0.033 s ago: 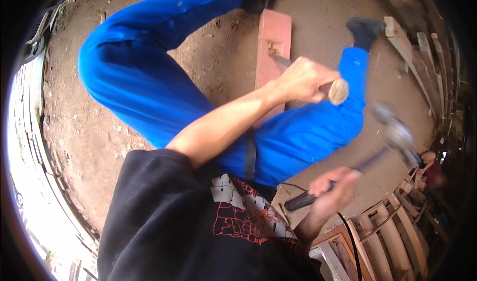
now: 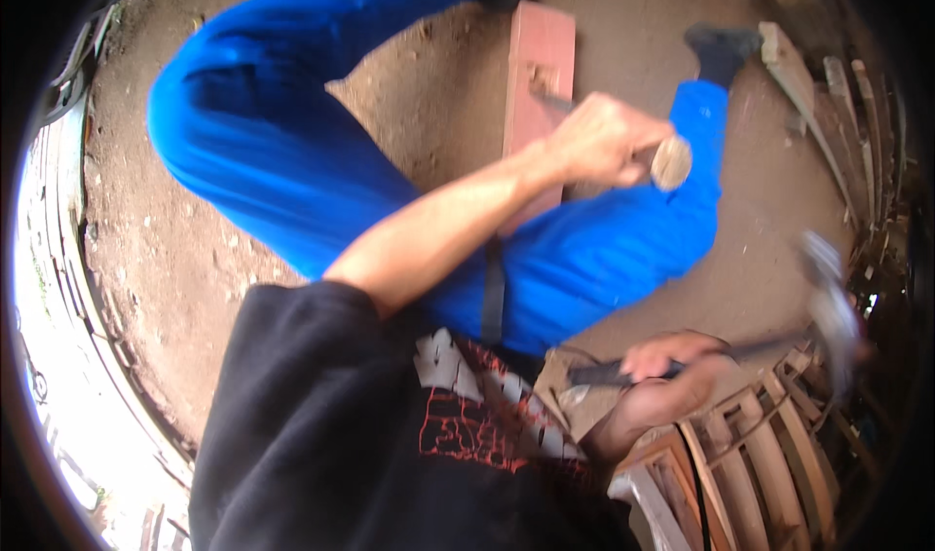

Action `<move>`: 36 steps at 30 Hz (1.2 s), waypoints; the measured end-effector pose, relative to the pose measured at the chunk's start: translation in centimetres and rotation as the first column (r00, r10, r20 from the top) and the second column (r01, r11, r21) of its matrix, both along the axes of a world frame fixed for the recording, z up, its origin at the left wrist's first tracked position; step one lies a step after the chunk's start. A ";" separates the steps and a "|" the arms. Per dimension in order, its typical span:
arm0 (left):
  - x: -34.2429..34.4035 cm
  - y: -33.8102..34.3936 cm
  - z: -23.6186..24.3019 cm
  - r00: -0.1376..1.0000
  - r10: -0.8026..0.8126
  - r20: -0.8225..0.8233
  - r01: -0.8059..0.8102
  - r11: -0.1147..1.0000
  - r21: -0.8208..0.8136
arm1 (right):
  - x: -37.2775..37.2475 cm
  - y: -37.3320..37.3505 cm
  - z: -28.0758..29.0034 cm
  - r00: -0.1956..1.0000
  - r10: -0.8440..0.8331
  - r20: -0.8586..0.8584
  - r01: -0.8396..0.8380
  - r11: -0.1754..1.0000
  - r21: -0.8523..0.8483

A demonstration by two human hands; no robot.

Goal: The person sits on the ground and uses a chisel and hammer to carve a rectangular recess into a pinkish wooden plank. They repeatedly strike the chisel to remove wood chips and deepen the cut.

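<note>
A pinkish wooden beam (image 2: pixel 545 39) lies on the ground between my legs, with a rough hole (image 2: pixel 537 74) cut in its upper face. My left hand (image 2: pixel 606 144) is closed round the handle of a chisel (image 2: pixel 671 164); the round butt of its handle points right, and its dark blade slants to the hole. Whether the edge touches the wood I cannot tell. Lower right, my right hand (image 2: pixel 682 366) grips a hammer (image 2: pixel 834 307) by its black handle. The metal head is blurred and well apart from the chisel.
My legs in blue trousers (image 2: pixel 282 152) flank the beam on bare brown ground (image 2: pixel 175 288). Long boards (image 2: pixel 794 69) lie at the far right. Wooden frames (image 2: pixel 765 454) stand near my right arm, with a black cable (image 2: pixel 697 473) running past them.
The hammer in my right hand has swung right and slightly down, farther from the chisel. My left hand and the chisel sit nearly as before, a little higher in view.
</note>
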State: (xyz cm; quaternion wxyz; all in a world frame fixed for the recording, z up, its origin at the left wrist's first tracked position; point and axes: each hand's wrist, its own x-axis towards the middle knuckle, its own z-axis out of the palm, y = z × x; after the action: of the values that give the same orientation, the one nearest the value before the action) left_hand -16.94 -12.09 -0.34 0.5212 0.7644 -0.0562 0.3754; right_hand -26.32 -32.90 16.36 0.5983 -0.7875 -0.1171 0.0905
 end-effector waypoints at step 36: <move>-3.3 -1.7 -2.4 0.971 -0.240 0.000 0.224 0.909 0.352 | 0.7 -1.5 -8.3 0.843 -0.277 -0.461 0.246 0.961 -0.126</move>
State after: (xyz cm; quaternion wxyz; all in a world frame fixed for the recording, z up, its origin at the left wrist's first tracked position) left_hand -20.19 -13.84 -2.69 0.4168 0.8243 -0.2236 0.3113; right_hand -25.57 -34.36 8.04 0.5907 -0.7679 0.1440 0.2015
